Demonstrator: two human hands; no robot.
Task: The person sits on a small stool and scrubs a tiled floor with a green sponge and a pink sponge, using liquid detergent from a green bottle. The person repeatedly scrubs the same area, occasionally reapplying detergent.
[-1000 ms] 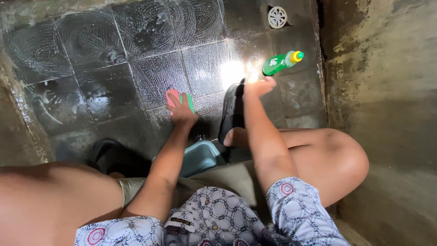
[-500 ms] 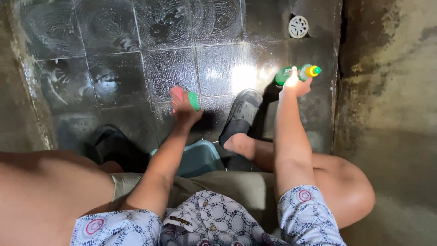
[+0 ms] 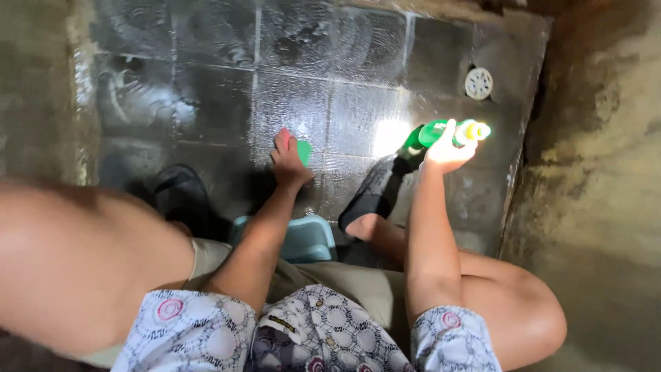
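Note:
My left hand presses a pink and green sponge flat on the wet, soapy dark floor tiles. My right hand is closed around a green plastic bottle with a yellow cap, holding it just above the floor to the right. I squat on a low light-blue stool, with a dark sandal on my right foot between the two hands.
A round white floor drain sits in the far right corner. Rough stained concrete walls close in on the right and left. My left foot wears another dark sandal at the left.
My right hand reached right to the green bottle, closed on it and lifted it slightly. My left hand stayed on the sponge. The view shifted to the right.

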